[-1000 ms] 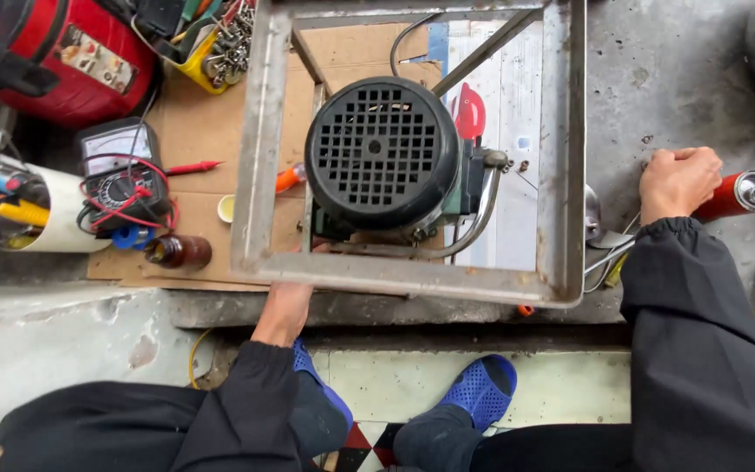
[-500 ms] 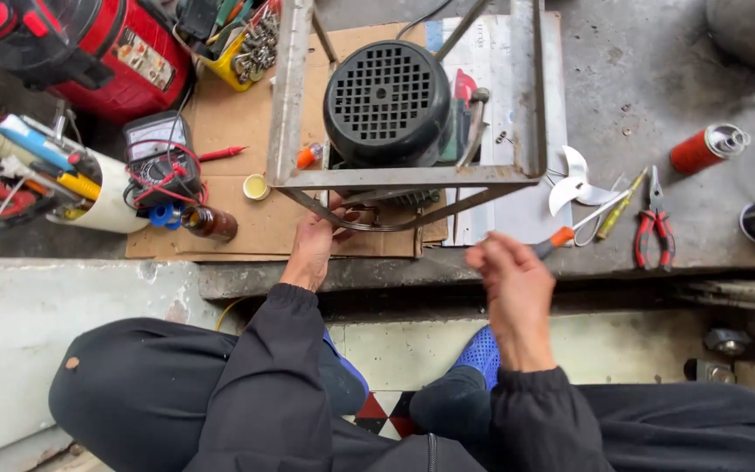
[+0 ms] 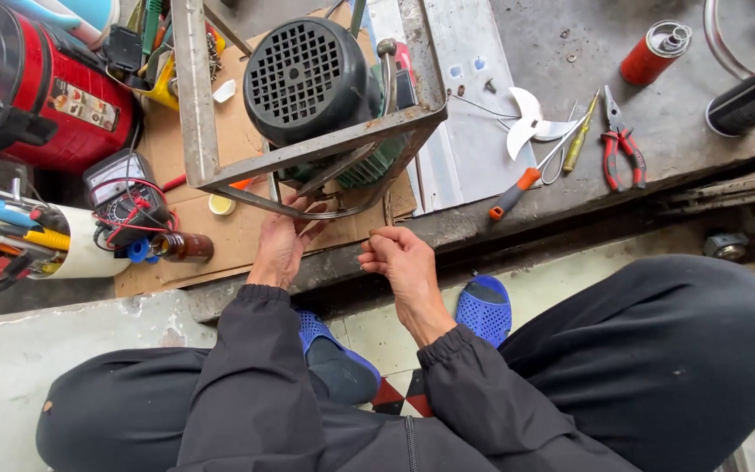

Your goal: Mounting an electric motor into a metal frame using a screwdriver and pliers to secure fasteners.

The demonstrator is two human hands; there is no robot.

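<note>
A black-capped electric motor (image 3: 308,79) sits inside a grey metal frame (image 3: 194,96), tilted on a sheet of cardboard (image 3: 238,236). My left hand (image 3: 280,249) reaches under the frame's near bar and touches thin wires there. My right hand (image 3: 399,258) is just right of it with thumb and forefinger pinched on a thin wire (image 3: 388,214) running up toward the frame. Both sleeves are black.
Red cylinder (image 3: 28,87) and a meter with red leads (image 3: 124,205) at left, a small brown bottle (image 3: 181,247), a white cup of tools (image 3: 37,240). On the right: orange-handled screwdriver (image 3: 513,194), white fan blade (image 3: 530,122), red pliers (image 3: 618,144), red can (image 3: 657,48). Blue sandals (image 3: 487,310) below.
My right hand left the red can at far right and came in to the frame's near edge beside the left hand. The view tilted and shifted right.
</note>
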